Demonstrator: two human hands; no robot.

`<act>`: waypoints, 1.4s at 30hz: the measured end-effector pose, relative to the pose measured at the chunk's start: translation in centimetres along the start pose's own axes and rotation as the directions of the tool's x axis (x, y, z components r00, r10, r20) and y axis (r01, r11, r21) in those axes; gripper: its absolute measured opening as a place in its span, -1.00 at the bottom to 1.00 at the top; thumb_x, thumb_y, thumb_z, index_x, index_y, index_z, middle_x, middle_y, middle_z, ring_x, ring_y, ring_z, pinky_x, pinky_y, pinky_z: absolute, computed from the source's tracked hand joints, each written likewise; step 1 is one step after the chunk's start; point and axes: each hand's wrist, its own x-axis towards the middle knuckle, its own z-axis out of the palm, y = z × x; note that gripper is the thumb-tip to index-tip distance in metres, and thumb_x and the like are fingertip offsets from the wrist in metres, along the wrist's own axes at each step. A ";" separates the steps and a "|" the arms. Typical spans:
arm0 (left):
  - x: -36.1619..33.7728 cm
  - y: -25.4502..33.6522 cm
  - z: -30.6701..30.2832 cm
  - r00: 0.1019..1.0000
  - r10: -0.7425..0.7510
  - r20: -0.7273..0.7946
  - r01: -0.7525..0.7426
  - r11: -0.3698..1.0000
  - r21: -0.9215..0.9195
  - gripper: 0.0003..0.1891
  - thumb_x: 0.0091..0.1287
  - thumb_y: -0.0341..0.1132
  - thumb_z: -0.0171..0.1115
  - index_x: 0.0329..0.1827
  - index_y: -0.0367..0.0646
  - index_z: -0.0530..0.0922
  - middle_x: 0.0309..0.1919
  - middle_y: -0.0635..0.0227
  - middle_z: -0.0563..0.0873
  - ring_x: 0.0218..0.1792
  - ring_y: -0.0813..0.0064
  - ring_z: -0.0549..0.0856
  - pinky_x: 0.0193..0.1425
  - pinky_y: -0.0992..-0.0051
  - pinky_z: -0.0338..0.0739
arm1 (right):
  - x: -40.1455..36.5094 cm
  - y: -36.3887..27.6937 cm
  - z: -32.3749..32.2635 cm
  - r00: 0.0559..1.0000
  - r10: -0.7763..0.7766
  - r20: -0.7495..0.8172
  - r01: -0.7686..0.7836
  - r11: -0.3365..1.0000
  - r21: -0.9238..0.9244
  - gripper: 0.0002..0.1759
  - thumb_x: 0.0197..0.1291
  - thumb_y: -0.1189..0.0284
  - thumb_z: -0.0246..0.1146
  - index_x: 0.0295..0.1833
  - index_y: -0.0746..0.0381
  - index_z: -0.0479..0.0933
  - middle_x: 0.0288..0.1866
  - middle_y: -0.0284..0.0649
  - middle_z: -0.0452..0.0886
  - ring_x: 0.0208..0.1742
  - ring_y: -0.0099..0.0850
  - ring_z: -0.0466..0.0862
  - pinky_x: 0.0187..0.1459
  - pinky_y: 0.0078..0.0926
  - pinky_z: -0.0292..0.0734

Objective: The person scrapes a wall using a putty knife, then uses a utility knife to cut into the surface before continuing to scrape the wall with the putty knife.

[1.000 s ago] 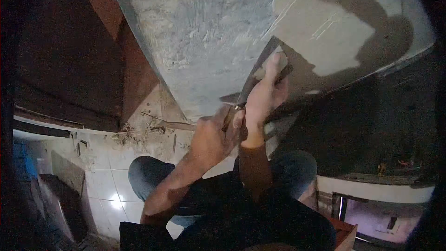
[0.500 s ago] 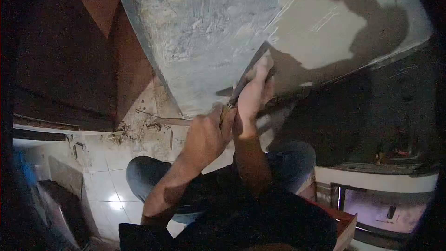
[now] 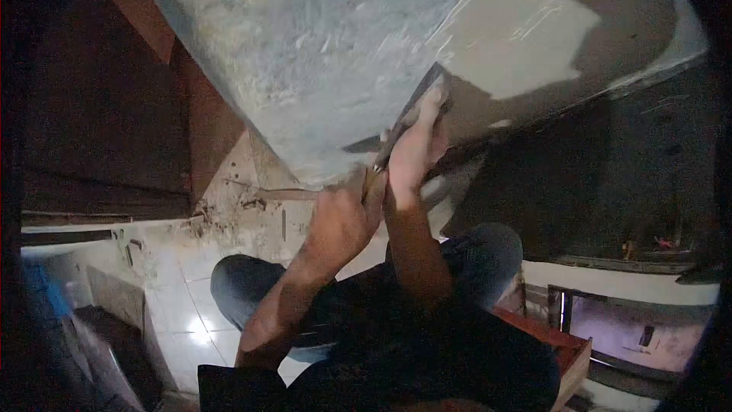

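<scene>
For an even pass, the blade of the putty knife is best held at a low, steady angle to the coated surface, with pressure spread along its length. The knife is set against that surface, its handle wrapped by the left hand; the right hand is laid along the blade, its finger closure being impossible to tell.

Dim and grainy toward the dark, curved edges; brighter on the far pale surface, shadowed at far right; glaring off floor tiles at near left.
</scene>
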 end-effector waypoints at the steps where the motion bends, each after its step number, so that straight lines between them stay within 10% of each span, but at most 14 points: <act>1: 0.1 0.4 0.0 0.978 -0.201 0.059 0.207 0.969 -0.134 -0.81 0.37 -0.30 0.01 -0.26 -0.30 0.41 -0.49 -0.04 0.50 -0.46 -0.07 0.59 -0.48 0.18 0.43 | -0.2 -0.2 0.1 0.991 -0.125 0.038 0.123 0.991 0.058 -0.40 0.27 0.13 0.12 0.20 0.42 0.34 0.23 -0.05 0.39 0.19 -0.35 0.39 0.21 -0.43 0.21; 4: 0.8 1.0 -2.1 0.999 -0.030 0.033 0.032 0.998 -0.057 -0.83 0.37 -0.33 -0.01 -0.27 -0.29 0.42 -0.46 -0.03 0.50 -0.46 -0.10 0.57 -0.49 0.18 0.42 | -0.5 -0.7 1.2 0.999 -0.036 -0.010 0.037 0.986 0.165 -0.43 0.27 0.14 0.13 0.17 0.42 0.37 0.21 -0.08 0.42 0.16 -0.36 0.41 0.20 -0.42 0.23; 6: 0.3 1.2 -1.3 0.984 -0.164 0.070 0.170 0.980 -0.101 -0.82 0.38 -0.32 -0.01 -0.27 -0.29 0.42 -0.47 -0.04 0.51 -0.45 -0.10 0.58 -0.48 0.19 0.42 | -0.7 -0.7 0.7 0.999 -0.032 -0.025 0.035 0.988 0.148 -0.42 0.26 0.12 0.14 0.14 0.42 0.39 0.18 -0.12 0.44 0.11 -0.37 0.42 0.17 -0.41 0.25; 7: 0.1 1.3 -0.9 0.956 -0.278 0.090 0.288 0.947 -0.139 -0.81 0.38 -0.31 -0.02 -0.27 -0.29 0.42 -0.48 -0.05 0.51 -0.44 -0.09 0.58 -0.48 0.20 0.43 | 0.2 0.4 0.1 0.996 -0.084 0.021 0.082 0.993 0.083 -0.29 0.04 -0.18 0.20 -0.01 0.27 0.42 -0.13 -0.25 0.45 -0.25 -0.46 0.43 -0.34 -0.42 0.42; 11: 0.2 0.3 0.3 0.991 -0.134 0.031 0.136 0.986 -0.092 -0.77 0.39 -0.26 -0.01 -0.29 -0.29 0.41 -0.57 -0.06 0.52 -0.48 -0.06 0.59 -0.46 0.20 0.45 | 0.5 0.3 0.6 0.975 -0.221 -0.032 0.222 0.975 0.027 -0.32 0.06 -0.13 0.21 -0.08 0.32 0.42 -0.20 -0.27 0.45 -0.29 -0.48 0.43 -0.32 -0.49 0.41; 16: 0.5 1.9 0.9 0.938 -0.337 0.081 0.345 0.890 -0.298 -0.72 0.39 -0.17 0.00 -0.26 -0.26 0.42 -0.57 0.00 0.56 -0.55 -0.03 0.59 -0.46 0.17 0.44 | 0.8 -0.1 -0.6 0.981 -0.194 0.003 0.194 0.981 0.025 -0.48 0.21 0.06 0.18 -0.08 0.37 0.50 -0.20 -0.28 0.52 -0.18 -0.53 0.43 -0.10 -0.53 0.34; 18: -0.3 0.9 2.7 0.988 -0.034 -0.154 0.041 0.998 0.042 -0.79 0.37 -0.27 0.04 -0.23 -0.28 0.45 -0.59 -0.02 0.54 -0.53 -0.04 0.62 -0.54 0.22 0.43 | 1.1 0.0 -0.3 0.954 -0.298 0.026 0.298 0.954 0.025 -0.48 0.21 0.08 0.17 -0.06 0.39 0.50 -0.17 -0.27 0.53 -0.16 -0.52 0.44 -0.06 -0.52 0.33; 21: 1.0 1.4 1.6 0.967 -0.255 0.021 0.249 0.917 -0.311 -0.71 0.40 -0.16 -0.02 -0.19 -0.27 0.41 -0.61 -0.03 0.53 -0.55 -0.07 0.56 -0.45 0.15 0.40 | 1.2 -0.8 0.1 0.931 -0.366 0.007 0.366 0.931 -0.008 -0.48 0.23 0.11 0.16 -0.03 0.42 0.50 -0.13 -0.25 0.55 -0.12 -0.49 0.44 0.00 -0.51 0.32; 27: 0.5 1.8 2.9 0.956 -0.291 -0.029 0.261 0.893 -0.368 -0.69 0.41 -0.18 -0.03 -0.24 -0.32 0.41 -0.63 -0.06 0.50 -0.55 -0.09 0.55 -0.48 0.24 0.40 | 0.4 -1.6 -0.8 0.979 -0.194 0.067 0.196 0.980 -0.023 -0.41 0.22 0.06 0.17 0.01 0.44 0.48 -0.13 -0.19 0.55 -0.13 -0.43 0.44 0.03 -0.43 0.30; 34: 0.2 1.4 4.3 0.962 -0.252 -0.108 0.243 0.966 -0.085 -0.68 0.40 -0.18 -0.01 -0.29 -0.35 0.43 -0.66 -0.05 0.49 -0.59 -0.05 0.56 -0.51 0.26 0.39 | 1.2 -1.7 -1.0 0.941 -0.336 0.031 0.337 0.935 -0.106 -0.41 0.23 0.07 0.16 -0.03 0.47 0.47 -0.13 -0.17 0.53 -0.12 -0.45 0.41 0.02 -0.45 0.30; 38: 1.0 1.8 3.5 0.960 -0.278 -0.030 0.248 0.898 -0.363 -0.65 0.40 -0.18 -0.02 -0.17 -0.41 0.41 -0.62 -0.05 0.53 -0.59 -0.02 0.56 -0.49 0.28 0.41 | 0.8 -3.0 -0.2 0.939 -0.342 0.035 0.343 0.939 -0.023 -0.49 0.23 0.12 0.17 -0.05 0.42 0.49 -0.17 -0.19 0.53 -0.14 -0.47 0.43 -0.01 -0.46 0.32; 42: 0.2 1.5 4.8 0.955 -0.085 -0.285 0.089 0.996 0.001 -0.69 0.40 -0.23 -0.02 -0.15 -0.39 0.42 -0.60 -0.03 0.54 -0.58 0.01 0.57 -0.49 0.29 0.41 | 1.5 -1.2 -1.2 0.973 -0.197 0.118 0.195 0.980 0.033 -0.46 0.21 0.10 0.20 0.01 0.40 0.41 -0.04 -0.12 0.53 -0.02 -0.40 0.46 0.05 -0.44 0.32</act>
